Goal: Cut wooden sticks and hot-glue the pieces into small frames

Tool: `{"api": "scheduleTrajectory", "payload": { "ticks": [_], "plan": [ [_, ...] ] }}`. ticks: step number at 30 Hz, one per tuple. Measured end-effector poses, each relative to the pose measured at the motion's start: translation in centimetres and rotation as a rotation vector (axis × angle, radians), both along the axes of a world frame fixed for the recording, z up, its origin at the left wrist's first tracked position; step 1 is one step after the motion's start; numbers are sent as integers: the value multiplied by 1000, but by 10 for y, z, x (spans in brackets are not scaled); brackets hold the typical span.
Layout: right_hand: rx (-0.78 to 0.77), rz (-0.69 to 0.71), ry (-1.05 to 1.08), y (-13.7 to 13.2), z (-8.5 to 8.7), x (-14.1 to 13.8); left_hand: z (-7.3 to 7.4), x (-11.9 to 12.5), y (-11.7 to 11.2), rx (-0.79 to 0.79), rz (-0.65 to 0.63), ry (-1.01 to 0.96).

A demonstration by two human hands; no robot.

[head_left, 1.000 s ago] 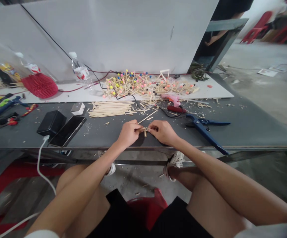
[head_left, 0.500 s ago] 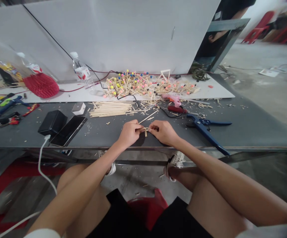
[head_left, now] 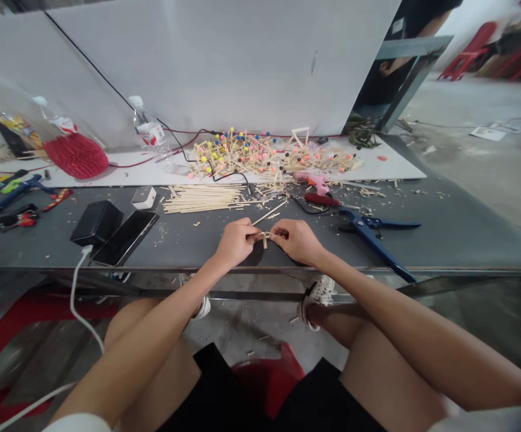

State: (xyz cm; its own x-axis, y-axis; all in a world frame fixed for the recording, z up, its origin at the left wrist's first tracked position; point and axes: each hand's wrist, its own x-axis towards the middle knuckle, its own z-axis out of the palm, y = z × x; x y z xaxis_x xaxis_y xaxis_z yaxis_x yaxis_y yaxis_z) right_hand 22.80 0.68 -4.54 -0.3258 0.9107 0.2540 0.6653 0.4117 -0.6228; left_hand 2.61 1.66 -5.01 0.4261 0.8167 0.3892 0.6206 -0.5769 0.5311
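Observation:
Low over the table's front edge, my left hand (head_left: 235, 242) and my right hand (head_left: 297, 240) face each other. Between their fingertips is a small piece made of short wooden sticks (head_left: 265, 242), with one part pointing down toward me. Thumb and forefinger of each hand pinch an end of it. A longer thin stick (head_left: 269, 213) lies on the table just beyond my left fingers. Farther back lies a row of thin wooden sticks (head_left: 204, 198). Finger cover hides how the small pieces join.
Behind the sticks is a heap of stick pieces with coloured balls (head_left: 242, 153). To the right lie a pink glue gun (head_left: 315, 182), a red-handled screwdriver (head_left: 321, 199) and blue cutters (head_left: 373, 237). Left are a phone (head_left: 126, 238), a black box (head_left: 97, 222) and a bottle (head_left: 147, 126).

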Motion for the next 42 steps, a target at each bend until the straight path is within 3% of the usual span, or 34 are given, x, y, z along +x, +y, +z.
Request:
{"api": "scheduleTrajectory", "payload": {
  "ticks": [42],
  "plan": [
    [-3,-3,18,-1,0,-1,1,1,-1,6,8,6]
  ]
}}
